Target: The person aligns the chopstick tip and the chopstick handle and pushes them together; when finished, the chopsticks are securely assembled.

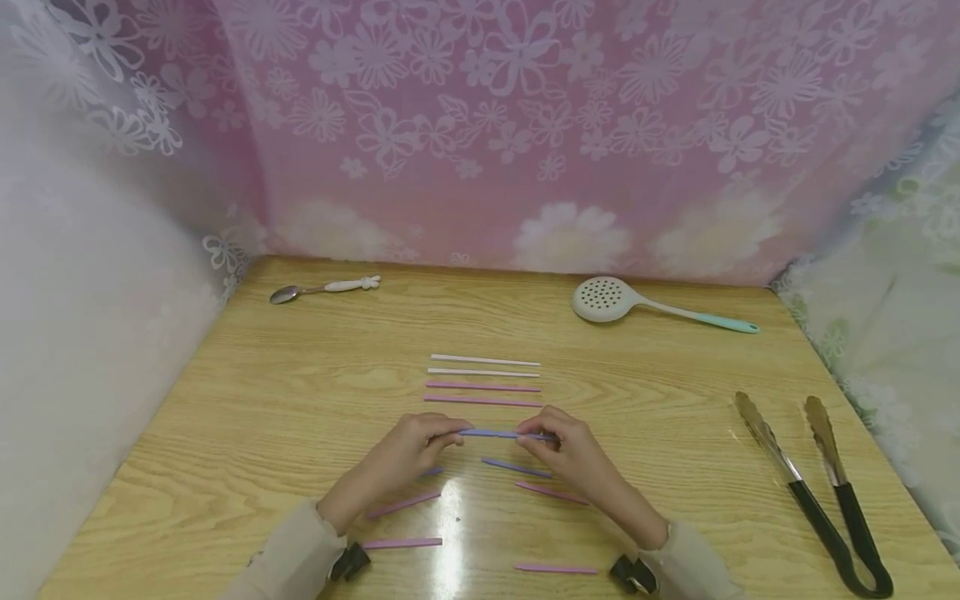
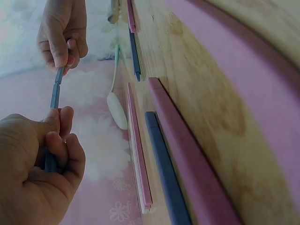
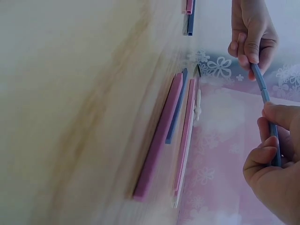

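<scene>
Both hands hold a slim blue chopstick (image 1: 489,432) level above the table. My left hand (image 1: 420,442) pinches its left part and my right hand (image 1: 564,444) pinches its right part. Between the hands, a joint shows in the blue chopstick (image 2: 56,86) in the left wrist view, where two pieces meet. Shorter blue and pink chopstick pieces lie below the hands: a blue piece (image 1: 516,468), pink pieces (image 1: 551,493) on the right, and pink pieces (image 1: 405,543) on the left. Another blue piece (image 1: 432,472) is partly hidden by my left hand.
Beyond the hands lie two long white chopsticks (image 1: 483,373) and two long pink chopsticks (image 1: 482,387), side by side. A spoon (image 1: 345,285) rests at the back left, a slotted skimmer (image 1: 603,300) at the back right. Tongs (image 1: 817,508) lie spread near the right edge.
</scene>
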`<state>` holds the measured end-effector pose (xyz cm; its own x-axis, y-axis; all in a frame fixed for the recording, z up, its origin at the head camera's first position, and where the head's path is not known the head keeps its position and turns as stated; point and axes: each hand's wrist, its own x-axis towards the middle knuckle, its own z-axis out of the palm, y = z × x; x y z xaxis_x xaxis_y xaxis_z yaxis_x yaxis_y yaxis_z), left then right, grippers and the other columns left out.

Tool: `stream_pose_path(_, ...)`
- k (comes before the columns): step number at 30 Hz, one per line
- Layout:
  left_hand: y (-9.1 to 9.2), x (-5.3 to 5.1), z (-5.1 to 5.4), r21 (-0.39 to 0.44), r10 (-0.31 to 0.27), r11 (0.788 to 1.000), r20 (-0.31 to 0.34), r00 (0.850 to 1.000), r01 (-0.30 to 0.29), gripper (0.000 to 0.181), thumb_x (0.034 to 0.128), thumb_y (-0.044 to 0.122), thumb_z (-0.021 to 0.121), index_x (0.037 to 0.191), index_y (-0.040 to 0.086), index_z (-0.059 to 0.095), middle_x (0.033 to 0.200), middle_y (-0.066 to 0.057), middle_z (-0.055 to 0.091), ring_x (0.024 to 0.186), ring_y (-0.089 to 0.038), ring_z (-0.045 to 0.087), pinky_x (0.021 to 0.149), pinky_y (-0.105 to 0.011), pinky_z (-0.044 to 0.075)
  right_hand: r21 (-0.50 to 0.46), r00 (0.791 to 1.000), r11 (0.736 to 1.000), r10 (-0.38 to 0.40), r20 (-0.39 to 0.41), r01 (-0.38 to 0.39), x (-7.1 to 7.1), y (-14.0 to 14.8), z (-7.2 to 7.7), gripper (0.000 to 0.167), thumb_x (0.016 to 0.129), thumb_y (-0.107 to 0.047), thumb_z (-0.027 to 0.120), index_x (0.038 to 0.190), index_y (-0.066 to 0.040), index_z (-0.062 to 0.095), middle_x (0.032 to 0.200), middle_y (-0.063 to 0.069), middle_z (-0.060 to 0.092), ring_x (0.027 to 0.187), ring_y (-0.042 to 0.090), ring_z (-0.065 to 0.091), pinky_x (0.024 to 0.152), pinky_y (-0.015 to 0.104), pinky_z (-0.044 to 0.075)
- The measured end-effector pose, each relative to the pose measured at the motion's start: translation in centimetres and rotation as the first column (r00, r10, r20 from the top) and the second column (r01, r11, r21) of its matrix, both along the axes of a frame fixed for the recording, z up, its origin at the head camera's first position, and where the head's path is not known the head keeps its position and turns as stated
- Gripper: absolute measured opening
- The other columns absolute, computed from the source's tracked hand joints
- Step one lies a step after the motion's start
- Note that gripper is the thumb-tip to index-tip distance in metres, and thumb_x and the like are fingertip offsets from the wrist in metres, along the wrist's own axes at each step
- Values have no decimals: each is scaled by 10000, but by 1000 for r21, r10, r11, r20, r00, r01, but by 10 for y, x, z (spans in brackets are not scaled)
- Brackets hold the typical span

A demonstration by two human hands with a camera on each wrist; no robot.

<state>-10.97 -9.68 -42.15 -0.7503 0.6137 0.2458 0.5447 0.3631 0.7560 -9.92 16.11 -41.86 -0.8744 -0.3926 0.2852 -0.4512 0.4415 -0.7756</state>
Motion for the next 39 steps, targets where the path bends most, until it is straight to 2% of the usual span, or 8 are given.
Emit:
stream_pose_path(7, 4, 0, 1, 22, -6, 1000, -43, 999, 6, 210, 911, -28, 574, 1100, -82, 648, 949, -174, 701, 775, -236, 676, 660, -142, 520, -4, 999, 1000, -2, -50, 1, 2, 1, 3, 88, 811, 13, 710, 891, -21, 700, 776, -37, 559, 625, -8, 408, 512, 172, 427)
stream_pose_path(16, 3, 5, 5, 46, 13, 999, -160, 987, -5, 188, 859, -82, 614, 1039, -82, 669, 912, -169, 702, 800, -223, 688, 722, -140, 528, -37, 984, 998, 40, -175, -47, 7, -5, 7, 173, 758, 94, 718, 880, -26, 694, 731, -34, 519, 621, -14, 355, 489, 161, 375)
stream_pose_path(18, 3, 7, 6, 62, 20, 998, -174, 984, -10, 180, 847, -92, 623, 1019, -82, 674, 900, -170, 700, 792, -218, 687, 717, -146, 533, -31, 975, 998, 55, -217, -63, 8, -6, 8, 148, 774, 64, 720, 885, -29, 690, 730, -35, 512, 624, -15, 351, 492, 154, 374)
stream_pose_path(21, 2, 10, 6, 79, 34, 997, -180, 983, -20, 173, 835, -107, 627, 997, -82, 680, 878, -166, 698, 769, -214, 683, 695, -146, 535, -2, 955, 996, 79, -285, -84, 10, -8, 8, 100, 881, -128, 675, 893, -29, 684, 729, -43, 485, 630, -16, 341, 494, 137, 366)
stream_pose_path(25, 2, 12, 4, 84, 50, 996, -145, 988, -38, 171, 844, -110, 613, 1001, -87, 677, 870, -165, 698, 729, -227, 676, 631, -137, 521, 33, 938, 996, 89, -335, -83, 11, -9, 8, 335, 946, -325, 546, 893, -23, 680, 741, -53, 474, 640, -24, 339, 493, 122, 364)
stream_pose_path(30, 3, 12, 5, 52, 52, 997, -32, 998, -50, 173, 887, -71, 585, 1040, -90, 664, 903, -171, 697, 604, -96, 578, 567, -138, 489, 49, 951, 992, 122, -284, -112, 6, -6, 7, 64, 844, -22, 693, 903, -5, 676, 746, -37, 509, 633, -29, 360, 493, 136, 390)
stream_pose_path(34, 1, 9, 8, 4, 61, 998, 48, 997, -62, 188, 914, -11, 580, 1074, -66, 662, 902, -143, 690, 561, 10, 418, 526, -153, 461, 35, 974, 990, 144, -174, -140, 1, 1, 5, 197, 804, 119, 638, 961, 13, 691, 806, 10, 529, 657, -17, 397, 517, 155, 421)
stream_pose_path(39, -2, 3, 9, -34, 79, 996, 72, 994, -76, 213, 930, 55, 585, 1109, -35, 659, 969, -121, 693, 722, -116, 597, 654, -173, 515, 42, 987, 993, 113, -110, -109, -3, 10, 0, 211, 803, 122, 641, 970, 10, 703, 842, 21, 545, 704, 14, 464, 579, 176, 477)
